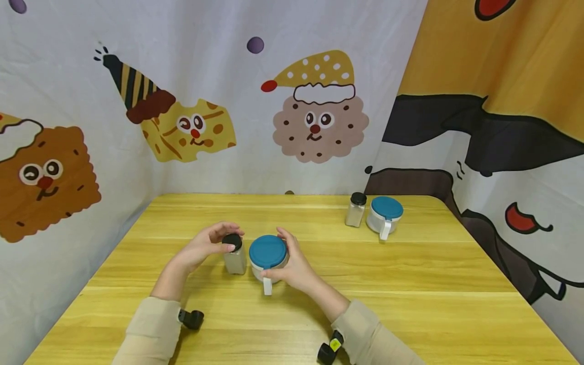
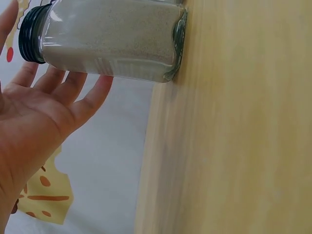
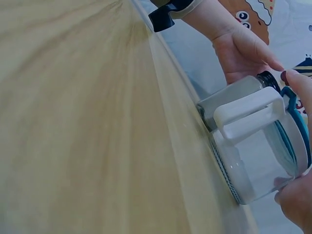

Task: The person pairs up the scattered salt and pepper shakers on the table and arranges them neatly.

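Right now the left hand (image 1: 203,248) is bent round the top of the jar (image 1: 235,262), with its thumb on the black lid (image 1: 231,240) and its fingers behind. The right hand (image 1: 294,268) is curled round the cup (image 3: 256,161), its thumb at the front by the handle (image 1: 267,287) and its fingers on the far right side. I cannot tell how hard each hand squeezes.

Jar and cup stand side by side near the middle of the worktop (image 1: 410,284), in between the two hands. The jar lies ahead and to the right of the left wrist, and the cup lies ahead and to the left of the right wrist. The jar stands up tall, so its long way runs straight up and down. The cup is wide and sits flat, with its blue lid (image 1: 267,248) on and its handle facing the person.

I think the thin space from jar to cup matters most: they are just beside each other, and I cannot tell if they touch low down. Farther back on the right, a far jar (image 1: 355,215) stands left of a far cup (image 1: 375,223). The right hand is nearer to them.
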`<state>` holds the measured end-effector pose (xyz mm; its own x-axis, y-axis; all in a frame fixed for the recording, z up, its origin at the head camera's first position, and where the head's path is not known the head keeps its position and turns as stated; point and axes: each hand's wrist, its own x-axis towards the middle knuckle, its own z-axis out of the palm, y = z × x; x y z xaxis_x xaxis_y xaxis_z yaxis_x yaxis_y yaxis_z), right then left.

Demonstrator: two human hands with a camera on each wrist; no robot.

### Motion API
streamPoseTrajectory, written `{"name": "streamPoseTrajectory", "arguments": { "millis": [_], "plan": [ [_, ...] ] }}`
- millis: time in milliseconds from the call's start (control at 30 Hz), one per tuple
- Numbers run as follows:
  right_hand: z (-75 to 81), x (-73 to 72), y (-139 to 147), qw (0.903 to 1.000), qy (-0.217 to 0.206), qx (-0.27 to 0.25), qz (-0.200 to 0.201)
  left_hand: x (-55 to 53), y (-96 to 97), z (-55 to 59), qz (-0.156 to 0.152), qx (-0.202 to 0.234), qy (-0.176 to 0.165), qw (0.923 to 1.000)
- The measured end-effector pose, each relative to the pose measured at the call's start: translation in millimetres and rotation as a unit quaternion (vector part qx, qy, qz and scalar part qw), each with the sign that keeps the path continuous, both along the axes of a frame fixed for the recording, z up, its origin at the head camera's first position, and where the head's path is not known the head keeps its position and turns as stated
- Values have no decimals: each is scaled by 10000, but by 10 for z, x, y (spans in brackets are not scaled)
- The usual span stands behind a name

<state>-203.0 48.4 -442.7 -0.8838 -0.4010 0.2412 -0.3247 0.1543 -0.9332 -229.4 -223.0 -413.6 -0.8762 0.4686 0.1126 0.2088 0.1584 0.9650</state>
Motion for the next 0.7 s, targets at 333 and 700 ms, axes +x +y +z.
{"name": "streamPoseTrajectory", "arguments": {
  "millis": [333,700],
  "plan": [
    [34,-70,72,9998,77,-138,-133,4,21,18,57,320,338,9989],
    [115,-87,145,9993,186,27,-325,16,78,62,149,525,481,9973]
  ]
}}
